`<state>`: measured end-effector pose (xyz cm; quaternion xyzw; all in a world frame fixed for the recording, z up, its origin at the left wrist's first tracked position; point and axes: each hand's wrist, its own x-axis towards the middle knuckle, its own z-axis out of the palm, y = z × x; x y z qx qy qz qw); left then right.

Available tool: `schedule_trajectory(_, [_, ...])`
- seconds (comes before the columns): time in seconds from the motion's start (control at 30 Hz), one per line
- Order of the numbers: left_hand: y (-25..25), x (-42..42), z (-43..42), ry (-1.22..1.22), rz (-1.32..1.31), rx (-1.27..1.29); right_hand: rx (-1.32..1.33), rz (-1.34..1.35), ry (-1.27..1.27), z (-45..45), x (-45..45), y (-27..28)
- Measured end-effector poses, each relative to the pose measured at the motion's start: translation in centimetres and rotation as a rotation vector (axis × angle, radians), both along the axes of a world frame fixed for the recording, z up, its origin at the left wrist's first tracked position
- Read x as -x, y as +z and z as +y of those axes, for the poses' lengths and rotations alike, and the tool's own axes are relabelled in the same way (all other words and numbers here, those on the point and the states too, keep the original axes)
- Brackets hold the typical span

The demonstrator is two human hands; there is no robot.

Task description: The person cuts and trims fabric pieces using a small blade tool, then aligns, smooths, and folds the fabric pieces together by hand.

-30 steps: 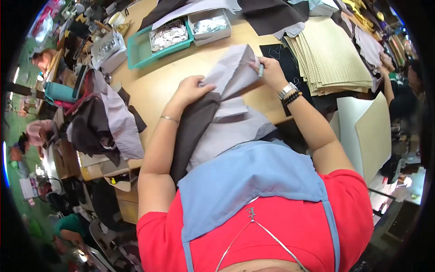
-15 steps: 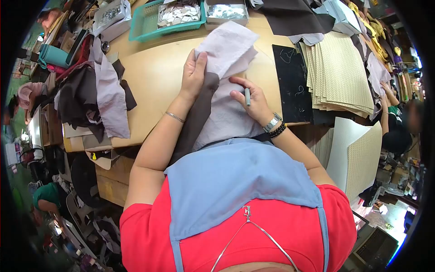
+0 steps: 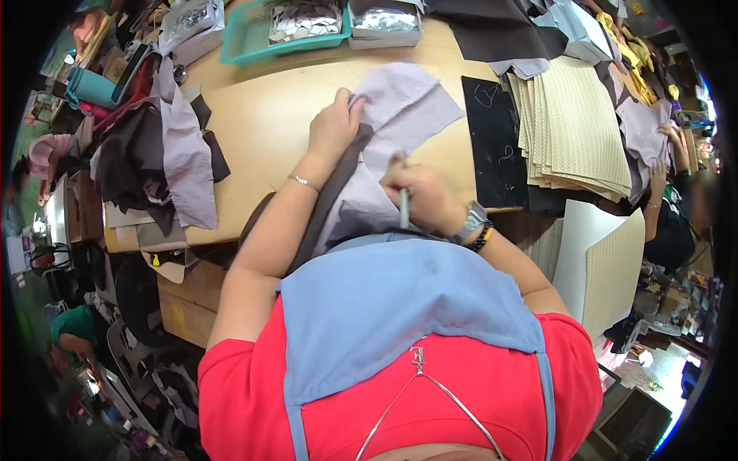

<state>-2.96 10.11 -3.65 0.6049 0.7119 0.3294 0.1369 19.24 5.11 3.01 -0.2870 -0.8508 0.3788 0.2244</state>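
Pale lilac fabric (image 3: pixel 407 107) spreads over the wooden table (image 3: pixel 269 107) and runs down to my blue apron. My left hand (image 3: pixel 336 127) pinches its left edge, where dark brown fabric (image 3: pixel 330 192) folds alongside. To the right, my right hand (image 3: pixel 424 194) is blurred by motion, with its fingers curled over the lower part of the fabric. A grey-green pen-like tool (image 3: pixel 404 209) sticks down from that hand.
A teal basket (image 3: pixel 246 38) and a white box (image 3: pixel 384 37) of small pieces stand behind. Brown and lilac cloth (image 3: pixel 146 165) lies left. A black sheet (image 3: pixel 496 146) and cream textured sheets (image 3: pixel 573 127) lie right. Other people sit at both sides.
My right hand has moved down toward the apron along the fabric. The upper lilac piece has dropped from a raised position and spread rightward. My left hand keeps its hold, now slightly turned.
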Motion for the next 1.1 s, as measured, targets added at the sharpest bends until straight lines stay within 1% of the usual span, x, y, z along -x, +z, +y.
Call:
schedule_trajectory(0.03, [0.8, -0.5, -0.9, 0.015, 0.047, 0.022, 0.058, -0.039, -0.083, 0.7, -0.8, -0.4])
schedule_trajectory(0.13, [1.8, -1.2, -1.8, 0.009, 0.142, 0.063, -0.172, 0.041, -0.27, 3.0, -1.6, -0.6])
schedule_trajectory(0.17, [2.1, -1.4, -1.7, 0.006, 0.158, 0.087, -0.182, 0.049, -0.195, 3.1, -1.7, -0.3])
schedule_trajectory(0.2, [2.2, -1.5, -1.8, 0.01, 0.176, 0.11, -0.262, -0.011, -0.111, 3.0, -1.3, -0.9])
schedule_trajectory(0.27, [1.5, -1.0, -1.7, 0.001, 0.166, -0.151, -0.414, -0.122, 0.04, 2.4, -0.5, -3.3])
schedule_trajectory(0.3, [2.0, -0.9, -1.8, -0.007, 0.161, -0.279, -0.33, -0.183, 0.042, 2.1, -0.4, -3.5])
schedule_trajectory(0.4, [3.7, -0.5, -3.2, -0.346, 0.251, -0.302, -0.36, -0.204, 0.029, 2.1, -0.4, -3.8])
schedule_trajectory(0.5, [4.0, -1.4, -5.9, -0.324, 0.244, -0.028, -0.359, -0.192, 0.009, 2.2, -0.6, -4.1])
schedule_trajectory(0.6, [2.4, 0.9, -6.5, -0.244, 0.096, 0.055, -0.358, -0.21, 0.001, 2.4, -1.1, -3.7])
schedule_trajectory(0.63, [2.0, 1.4, -6.8, -0.23, -0.003, 0.019, -0.341, -0.207, -0.008, 2.5, -1.4, -3.6])
schedule_trajectory(0.73, [1.4, 2.2, -7.1, -0.233, -0.15, 0.034, -0.315, -0.199, -0.027, 2.8, -1.8, -3.5])
schedule_trajectory(0.83, [1.3, 2.4, -7.6, -0.262, -0.158, 0.028, -0.336, -0.196, -0.033, 2.8, -1.7, -3.4])
schedule_trajectory(0.93, [1.4, 2.2, -7.8, -0.238, -0.193, 0.026, -0.341, -0.202, -0.039, 2.7, -1.7, -3.4])
schedule_trajectory(1.03, [2.9, 0.8, -7.8, -0.124, -0.163, 0.137, -0.338, -0.205, -0.036, 2.5, -1.7, -3.3])
schedule_trajectory(1.1, [2.8, -0.6, -8.1, -0.084, -0.063, 0.105, -0.323, -0.21, -0.022, 2.6, -1.9, -3.2])
